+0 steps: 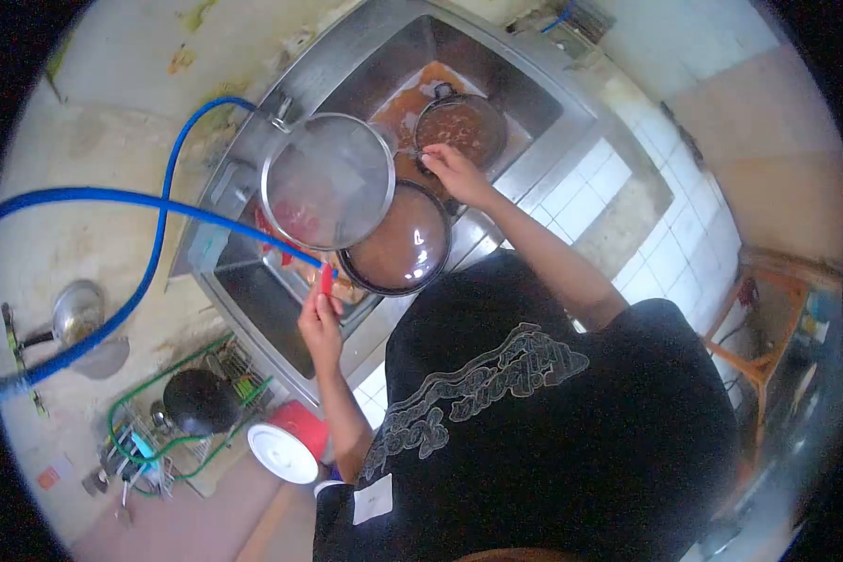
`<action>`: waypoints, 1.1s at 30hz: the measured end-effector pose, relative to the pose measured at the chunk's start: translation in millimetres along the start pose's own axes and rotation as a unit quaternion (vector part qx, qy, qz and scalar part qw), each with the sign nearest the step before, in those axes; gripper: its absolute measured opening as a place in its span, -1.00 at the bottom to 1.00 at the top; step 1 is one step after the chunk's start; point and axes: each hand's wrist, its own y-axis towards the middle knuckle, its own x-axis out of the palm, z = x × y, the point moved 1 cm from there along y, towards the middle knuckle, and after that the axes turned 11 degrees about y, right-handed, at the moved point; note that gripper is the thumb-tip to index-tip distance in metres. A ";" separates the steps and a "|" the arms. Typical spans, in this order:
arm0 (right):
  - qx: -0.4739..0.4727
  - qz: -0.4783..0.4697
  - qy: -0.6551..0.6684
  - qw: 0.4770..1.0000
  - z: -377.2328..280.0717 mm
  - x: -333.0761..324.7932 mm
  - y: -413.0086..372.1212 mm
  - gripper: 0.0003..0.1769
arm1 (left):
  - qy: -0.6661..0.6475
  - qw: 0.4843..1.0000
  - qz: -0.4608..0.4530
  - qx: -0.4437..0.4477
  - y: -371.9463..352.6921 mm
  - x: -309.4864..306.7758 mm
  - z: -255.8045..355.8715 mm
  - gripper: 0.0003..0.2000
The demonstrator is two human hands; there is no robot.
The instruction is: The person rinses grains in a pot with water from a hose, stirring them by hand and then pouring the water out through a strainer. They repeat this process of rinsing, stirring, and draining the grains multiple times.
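Observation:
A blue hose (244, 225) comes in from the left and ends in a red tip (327, 281). My left hand (320, 323) is closed around that tip, over the near part of the sink. My right hand (454, 176) is closed on a thin handle that seems to join a round sieve (328, 183) with a metal rim. The sieve is see-through and tilted above the sink. Below and right of it sits a dark-rimmed pan (398, 245) with a shiny brown surface. Beyond my right hand stands a black-handled pot (473, 126) holding brown liquid.
The steel sink (543, 80) has two basins, and a tap (281, 114) at the wall side. Red items (272, 245) lie partly hidden under the sieve. On the left are a dish rack (225, 361) with a black wok (201, 403) and a red bucket (304, 426) with a white lid.

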 end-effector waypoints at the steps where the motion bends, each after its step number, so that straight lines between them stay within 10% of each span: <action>1: -0.035 0.011 -0.062 0.997 -1.3 5.7 0.6 -0.50 | 0.002 1.000 0.008 -0.007 -11.8 -0.9 -17.5 -0.71; 8: 0.023 -0.181 -0.059 0.981 -13.7 34.9 4.6 -0.53 | -0.057 0.980 -0.114 -0.156 -60.1 11.3 -100.0 -0.73; 12: -0.123 -0.181 -0.208 0.953 18.2 41.6 16.9 -0.56 | -0.003 0.987 -0.056 -0.153 -63.2 25.4 -112.3 -0.75; 16: -0.164 -0.213 -0.321 0.908 16.7 49.2 33.3 -0.51 | -0.205 0.887 0.285 -0.299 -95.3 55.0 -122.6 -0.67; 19: -0.103 -0.214 -0.341 0.909 1.8 58.6 34.8 -0.46 | -0.355 0.828 0.134 -0.412 -116.1 83.1 -150.0 -0.62; 21: -0.122 -0.167 -0.371 0.905 19.4 64.9 40.5 -0.43 | -0.127 0.968 -0.139 -0.163 -94.9 86.9 -101.1 -0.52; 25: -0.125 -0.171 -0.373 0.903 13.4 69.2 37.0 -0.38 | -0.201 0.920 -0.142 -0.306 -45.5 95.5 -102.8 -0.44; 31: -0.093 -0.150 -0.437 0.882 16.0 71.6 39.2 -0.51 | 0.065 0.954 0.133 -0.261 -21.2 113.6 -92.3 -0.64; 33: -0.086 -0.153 -0.468 0.866 19.1 73.1 41.9 -0.50 | -0.060 0.944 0.168 -0.277 -15.8 119.1 -90.7 -0.68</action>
